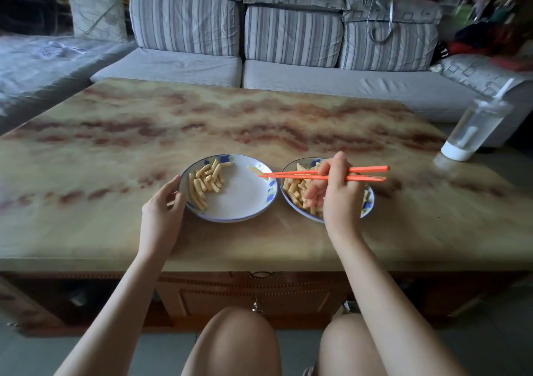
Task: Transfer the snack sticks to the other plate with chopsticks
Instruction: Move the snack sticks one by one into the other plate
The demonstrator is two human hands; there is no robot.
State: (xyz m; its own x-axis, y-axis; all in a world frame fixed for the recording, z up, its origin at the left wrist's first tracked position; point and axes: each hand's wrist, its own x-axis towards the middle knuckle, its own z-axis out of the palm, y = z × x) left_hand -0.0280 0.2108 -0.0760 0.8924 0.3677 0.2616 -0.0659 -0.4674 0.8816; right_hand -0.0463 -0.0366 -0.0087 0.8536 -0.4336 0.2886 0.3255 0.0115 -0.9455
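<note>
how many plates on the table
2. The left plate, its rim held by the left hand; the right plate beside it, partly hidden under the right hand holding the chopsticks.

Bare left hand (161,205) and right hand (339,194); unsleeved forearms (144,263); bare knees (236,344) below

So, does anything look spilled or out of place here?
Nothing spilled on the table. One snack stick lies alone near the left plate's right rim, apart from the pile, by the chopsticks' tips.

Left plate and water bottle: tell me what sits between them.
Head view: the right plate of snack sticks lies between left plate and water bottle, the right hand holding chopsticks above it; then bare table.
</note>
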